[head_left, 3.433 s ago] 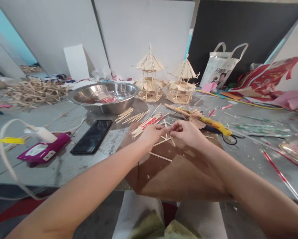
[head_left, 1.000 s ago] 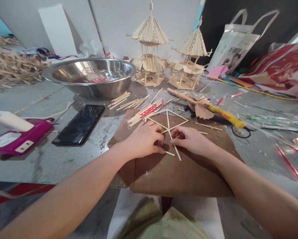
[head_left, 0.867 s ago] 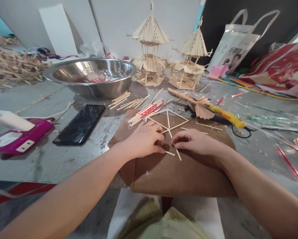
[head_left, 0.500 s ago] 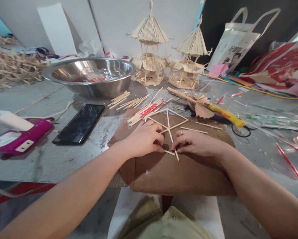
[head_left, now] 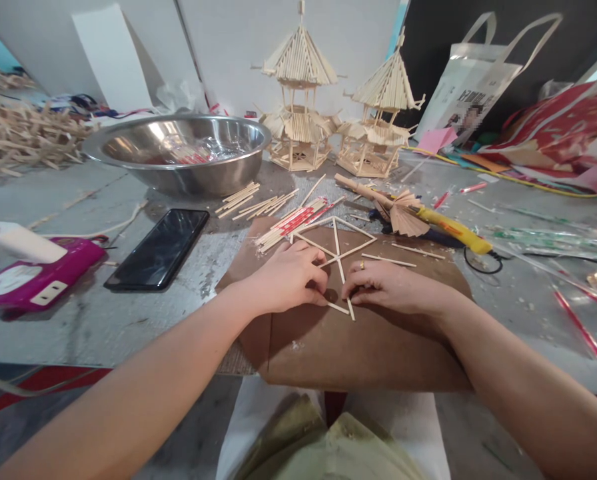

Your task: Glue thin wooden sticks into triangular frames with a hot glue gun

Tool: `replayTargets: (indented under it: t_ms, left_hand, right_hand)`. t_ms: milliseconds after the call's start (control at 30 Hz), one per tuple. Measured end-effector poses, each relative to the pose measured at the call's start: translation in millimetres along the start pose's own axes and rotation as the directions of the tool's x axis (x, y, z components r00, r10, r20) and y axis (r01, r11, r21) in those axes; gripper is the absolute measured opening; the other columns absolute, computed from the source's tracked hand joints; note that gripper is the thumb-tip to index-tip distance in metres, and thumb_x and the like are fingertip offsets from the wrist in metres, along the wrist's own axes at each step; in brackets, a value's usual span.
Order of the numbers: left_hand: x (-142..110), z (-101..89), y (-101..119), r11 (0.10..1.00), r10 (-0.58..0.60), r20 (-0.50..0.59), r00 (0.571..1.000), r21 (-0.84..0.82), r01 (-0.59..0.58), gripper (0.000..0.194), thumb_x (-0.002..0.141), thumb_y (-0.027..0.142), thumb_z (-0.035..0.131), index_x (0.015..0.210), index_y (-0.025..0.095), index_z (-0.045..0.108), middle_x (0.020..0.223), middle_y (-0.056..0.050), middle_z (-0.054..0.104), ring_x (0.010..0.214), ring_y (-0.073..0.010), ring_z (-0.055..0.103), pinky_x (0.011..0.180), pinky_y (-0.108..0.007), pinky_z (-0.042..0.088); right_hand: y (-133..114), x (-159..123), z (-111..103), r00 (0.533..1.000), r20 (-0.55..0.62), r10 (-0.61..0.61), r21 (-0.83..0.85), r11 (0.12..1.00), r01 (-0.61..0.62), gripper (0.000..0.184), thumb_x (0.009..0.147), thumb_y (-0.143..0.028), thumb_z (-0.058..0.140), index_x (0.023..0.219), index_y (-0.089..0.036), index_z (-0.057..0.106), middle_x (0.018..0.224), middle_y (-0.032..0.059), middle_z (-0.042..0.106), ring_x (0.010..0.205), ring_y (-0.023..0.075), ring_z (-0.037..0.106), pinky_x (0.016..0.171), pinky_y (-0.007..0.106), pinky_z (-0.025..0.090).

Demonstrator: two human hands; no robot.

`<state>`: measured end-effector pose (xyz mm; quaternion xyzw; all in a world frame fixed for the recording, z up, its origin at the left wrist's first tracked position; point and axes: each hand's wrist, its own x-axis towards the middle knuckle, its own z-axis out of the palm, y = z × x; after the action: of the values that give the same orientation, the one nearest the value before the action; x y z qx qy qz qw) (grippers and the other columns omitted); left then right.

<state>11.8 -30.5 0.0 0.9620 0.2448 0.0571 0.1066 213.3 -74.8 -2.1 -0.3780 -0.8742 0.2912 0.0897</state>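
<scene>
A spoked frame of thin wooden sticks (head_left: 336, 239) lies flat on a brown board (head_left: 363, 357) in front of me. My left hand (head_left: 296, 277) rests over the frame's left side, its fingers pinched on a short wooden stick (head_left: 338, 308) at the lower edge. From the right, my right hand (head_left: 386, 287), with a ring on one finger, pinches another wooden stick (head_left: 351, 311) near the end of the lower spoke. These two sticks meet, or nearly so, between my hands. My fingers hide part of the joints. Loose sticks (head_left: 388, 261) lie just beyond my right hand.
Bundled sticks with red wrapping (head_left: 296, 223) lie behind the frame. Further back stand a steel basin (head_left: 218, 175) and two stick pagodas (head_left: 301, 67). A phone (head_left: 158, 250) and purple power strip (head_left: 73, 270) are at left. A yellow-handled tool (head_left: 453, 230) lies at right.
The stick at my right fingertips has shifted slightly up and to the left, its lower end now closer to the short stick. My left hand has hardly moved.
</scene>
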Motion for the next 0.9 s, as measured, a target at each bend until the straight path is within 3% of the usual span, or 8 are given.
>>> replayTargets:
  t_ms: [900]
  left_hand:
    - [-0.9,-0.1,-1.2,1.0,-0.019,0.022,1.0,-0.001,0.019,0.017,0.064,0.043,0.058,0.068,0.027,0.064,0.105,0.001,0.047,0.098,-0.0198,0.038,0.085,-0.036,0.027]
  right_hand:
    - [4.4,1.8,4.5,0.999,-0.035,0.003,0.021,1.0,-0.002,0.016,0.077,-0.024,0.047,0.086,-0.019,0.06,0.08,0.0021,0.055,0.073,0.011,0.049,0.067,0.022,0.036]
